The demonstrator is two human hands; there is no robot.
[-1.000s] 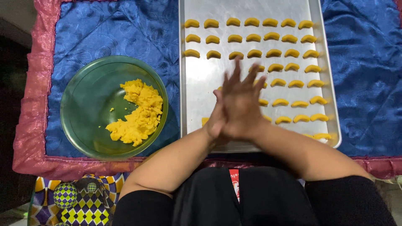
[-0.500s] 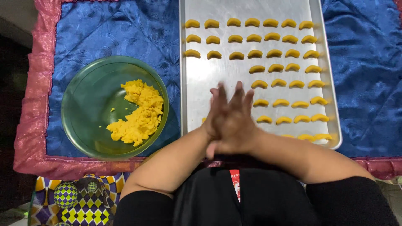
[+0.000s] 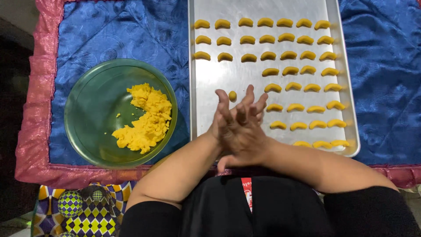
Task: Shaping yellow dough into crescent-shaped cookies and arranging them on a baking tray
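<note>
Over the tray (image 3: 206, 79), both hands (image 3: 239, 127) press palm to palm, fingers up

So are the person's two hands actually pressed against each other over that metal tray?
Touching. The head view shows the left hand and right hand palm to palm, fingers overlapping with no gap, above the tray.

We see yellow dough (image 3: 147, 118) in a translucent green bowl (image 3: 87, 118), and yellow crescent pieces (image 3: 285, 55) on a silvery-grey tray (image 3: 210, 79). Beneath lies a shiny blue cloth (image 3: 118, 35) with a faint swirling pattern — edged in glittery pink (image 3: 39, 87). Our sleeves (image 3: 372, 215) are black — lower left, a mat (image 3: 83, 206) shows yellow, purple and white diamond checks.
</note>
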